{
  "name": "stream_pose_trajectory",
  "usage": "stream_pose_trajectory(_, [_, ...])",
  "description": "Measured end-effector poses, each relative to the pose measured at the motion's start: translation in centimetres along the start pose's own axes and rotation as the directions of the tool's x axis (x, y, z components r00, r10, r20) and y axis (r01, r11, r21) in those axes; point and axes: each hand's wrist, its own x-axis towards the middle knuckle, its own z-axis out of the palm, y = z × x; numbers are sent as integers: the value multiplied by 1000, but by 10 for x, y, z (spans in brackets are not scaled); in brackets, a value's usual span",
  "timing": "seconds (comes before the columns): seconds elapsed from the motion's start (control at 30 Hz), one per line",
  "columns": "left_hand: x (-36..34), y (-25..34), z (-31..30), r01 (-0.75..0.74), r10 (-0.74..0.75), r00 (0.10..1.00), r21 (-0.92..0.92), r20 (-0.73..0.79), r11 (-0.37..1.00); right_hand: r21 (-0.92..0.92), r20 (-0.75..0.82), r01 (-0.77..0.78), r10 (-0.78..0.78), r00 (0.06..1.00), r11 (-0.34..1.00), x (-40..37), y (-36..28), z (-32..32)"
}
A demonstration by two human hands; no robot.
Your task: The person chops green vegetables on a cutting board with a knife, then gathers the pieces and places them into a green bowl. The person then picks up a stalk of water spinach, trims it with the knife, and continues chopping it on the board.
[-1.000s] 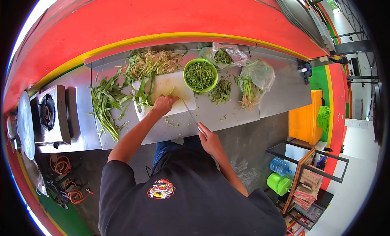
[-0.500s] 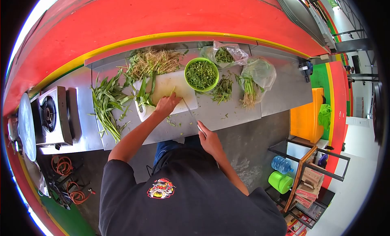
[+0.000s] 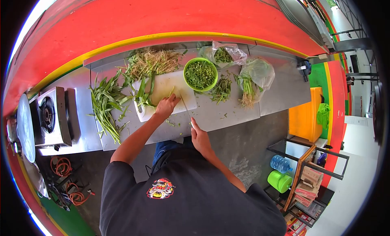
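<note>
My left hand [image 3: 166, 106] rests on the white cutting board [image 3: 164, 81], its fingers closed over green vegetable stalks whose tips [image 3: 172, 91] poke out beyond them. Leafy greens [image 3: 143, 94] trail over the board's left part, beside that hand. My right hand [image 3: 200, 140] is wrapped round the handle of a knife [image 3: 185, 105], and the blade lies just right of my left fingertips, over the board. Behind the board's right corner stands a lime-green bowl [image 3: 185, 78] full of chopped greens [image 3: 200, 74]. Small green scraps [image 3: 172, 123] lie along the counter's front.
Long-leaved greens [image 3: 106, 104] are piled left of the board, rooty trimmings [image 3: 154, 64] behind it. On the right are loose herbs [image 3: 222, 89], a plastic bag [image 3: 239, 55] and a bunch of stems [image 3: 247, 92] in another bag. A gas stove [image 3: 55, 118] stands far left.
My right hand has moved left and slightly down with the knife, whose blade is now steeper and nearer my left fingers. The left hand stays almost where it was.
</note>
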Motion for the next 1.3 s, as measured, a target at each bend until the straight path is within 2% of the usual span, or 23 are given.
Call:
stream_pose_trajectory(0.03, [0,0,2,2,-2,1000,2,-1,1000,39,-48,65,-63,997,997,0,0,-2])
stream_pose_trajectory(0.17, [1,-1,4,23,-22,1000,-24,7,999,56,-63,99,-95,993,994,-8,-1,-10])
stream_pose_trajectory(0.23, [2,-2,5,20,-20,1000,-38,5,999,88,77,-119,112,991,989,-11,-8,-18])
stream_pose_trajectory(0.37, [3,-2,3,19,-19,1000,-41,9,999,67,88,-130,124,988,989,-11,-13,-24])
stream_pose_trajectory(0.47, [3,-2,3,14,-14,1000,-49,0,999,31,161,-222,214,964,975,-11,-16,-27])
stream_pose_trajectory(0.53, [3,-3,5,7,-8,1000,-55,-17,998,27,-2,19,-19,1000,999,-14,-5,-18])
stream_pose_trajectory(0.67, [2,-1,2,20,-22,1000,-79,-14,997,-40,-20,13,-14,1000,999,-9,3,-3])
stream_pose_trajectory(0.73, [3,-1,3,13,-16,999,-97,-28,995,-233,186,-159,204,961,959,2,7,8])
stream_pose_trajectory(0.77, [2,-2,3,2,-6,999,-101,-39,995,-232,183,-159,203,962,960,4,10,12])
stream_pose_trajectory(0.83, [2,-4,3,-3,-2,999,-97,-51,995,-44,100,-101,105,989,994,10,14,19])
stream_pose_trajectory(0.87, [2,-5,3,13,-15,999,-93,-28,996,-41,102,-96,100,990,994,10,11,17])
stream_pose_trajectory(0.93, [2,-6,4,26,-27,1000,-90,-4,996,77,68,-84,78,995,993,7,7,8])
stream_pose_trajectory(0.97, [3,-5,4,31,-32,999,-84,-17,996,77,67,-83,78,995,994,5,7,4])
stream_pose_trajectory(1.03, [4,-5,5,38,-41,999,-82,-28,996,72,-20,54,-53,998,996,0,6,-1])
stream_pose_trajectory(1.07, [5,-5,5,36,-39,999,-78,-38,996,70,-18,53,-52,998,996,-3,9,-2])
stream_pose_trajectory(1.13, [7,-5,5,32,-36,998,-76,-49,997,-7,-63,158,-158,985,987,-4,14,-2])
stream_pose_trajectory(1.27, [7,-5,1,33,-35,999,-78,-30,996,-1,-22,77,-77,997,997,-7,16,3])
stream_pose_trajectory(1.3, [7,-3,0,34,-36,999,-81,-27,996,-9,45,8,-7,999,1000,-4,19,8])
